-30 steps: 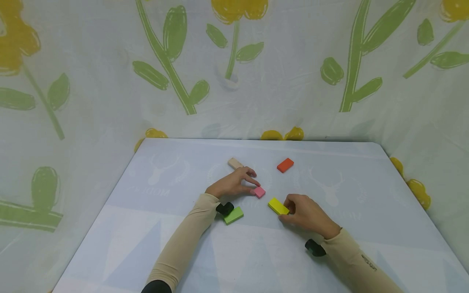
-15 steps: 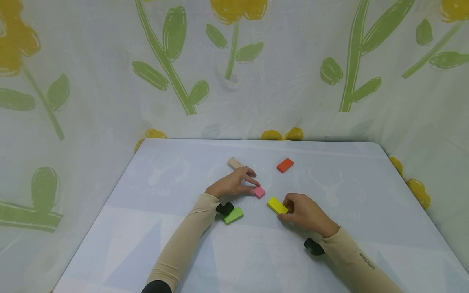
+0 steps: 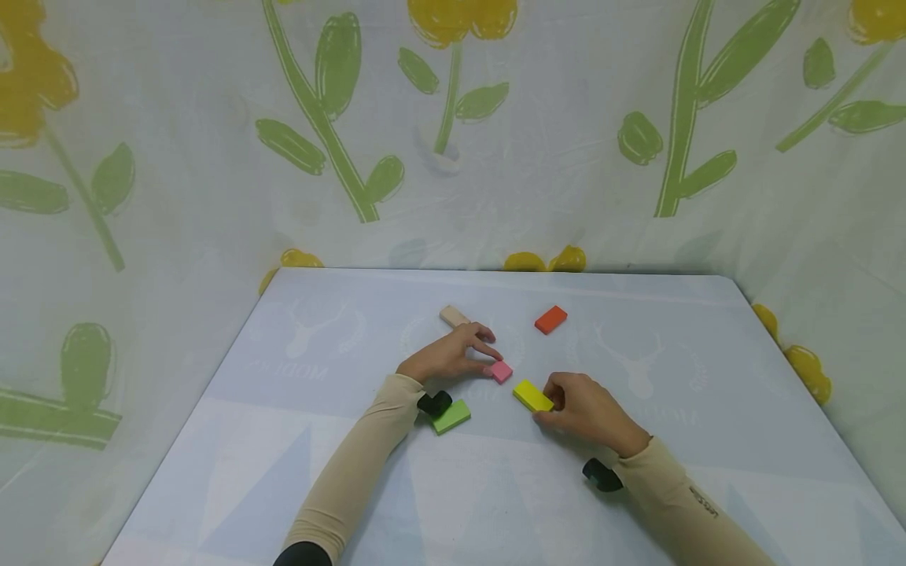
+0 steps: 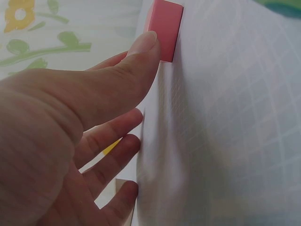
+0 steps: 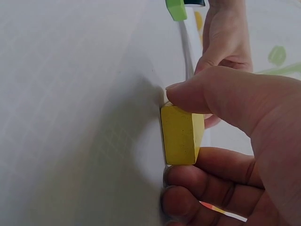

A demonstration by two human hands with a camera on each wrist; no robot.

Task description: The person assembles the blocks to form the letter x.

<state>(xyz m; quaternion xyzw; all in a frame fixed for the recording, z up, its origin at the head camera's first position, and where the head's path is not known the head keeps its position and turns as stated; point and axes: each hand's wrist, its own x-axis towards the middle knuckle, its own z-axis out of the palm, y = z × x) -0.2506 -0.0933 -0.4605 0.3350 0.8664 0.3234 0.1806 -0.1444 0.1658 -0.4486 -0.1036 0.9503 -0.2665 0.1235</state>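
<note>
Right hand (image 3: 591, 405) on a yellow block (image 3: 532, 395), left hand (image 3: 449, 354) on a pink block (image 3: 502, 372)

Nearest, a person's two sleeves (image 3: 371, 464) reach across a pale bench (image 3: 495, 495). A green block (image 3: 451, 417) lies nearer than the pink block and to its left, partly covered by the black camera (image 3: 435, 403) on the left wrist. The yellow block sits near the pink one, to its right and slightly closer, apart from it; the right hand clamps it between thumb and fingers. The left hand pinches the pink block with thumb and forefinger, its other fingers spread apart. Beyond the pink block lie a plain wooden block (image 3: 454, 316) to the left, partly hidden by the left hand, and a red block (image 3: 550, 319) to the right. Farthest stands a flowered curtain (image 3: 538, 157).
</note>
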